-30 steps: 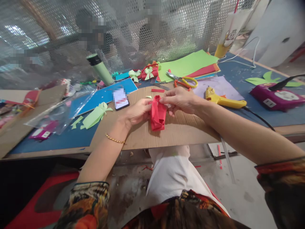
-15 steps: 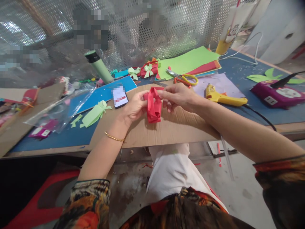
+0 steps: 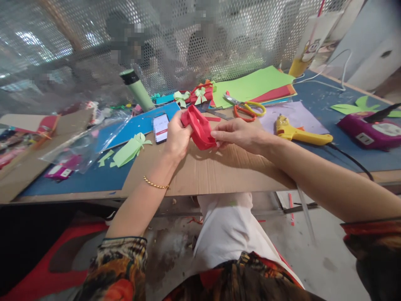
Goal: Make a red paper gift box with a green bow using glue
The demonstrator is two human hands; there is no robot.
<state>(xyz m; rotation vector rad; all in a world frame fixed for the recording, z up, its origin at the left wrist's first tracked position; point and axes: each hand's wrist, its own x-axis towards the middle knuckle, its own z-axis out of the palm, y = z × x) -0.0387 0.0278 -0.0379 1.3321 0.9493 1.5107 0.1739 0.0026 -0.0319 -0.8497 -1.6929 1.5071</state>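
Note:
A folded red paper piece (image 3: 200, 131), open at its top like a small pouch, is held above the brown cardboard (image 3: 200, 175). My left hand (image 3: 179, 136) grips its upper left corner between thumb and fingers. My right hand (image 3: 236, 134) pinches its lower right edge. Just behind the red paper, a narrow red strip (image 3: 213, 119) lies near two pairs of scissors, one with orange handles (image 3: 244, 113) and one with yellow handles (image 3: 258, 108). Left of my left hand is a phone (image 3: 161, 128) with its screen lit.
A yellow glue gun (image 3: 300, 133) lies right on purple paper (image 3: 272, 119), near a purple box (image 3: 369, 127). Green sheets (image 3: 250, 85) and a drink cup (image 3: 308, 46) stand behind. Left are a green bottle (image 3: 138, 90), a green paper piece (image 3: 128, 154) and a plastic bag (image 3: 90, 142).
The red paper has been tilted and its opening spread wider. My right hand has moved from its top edge to its lower right. The whole view has shifted slightly.

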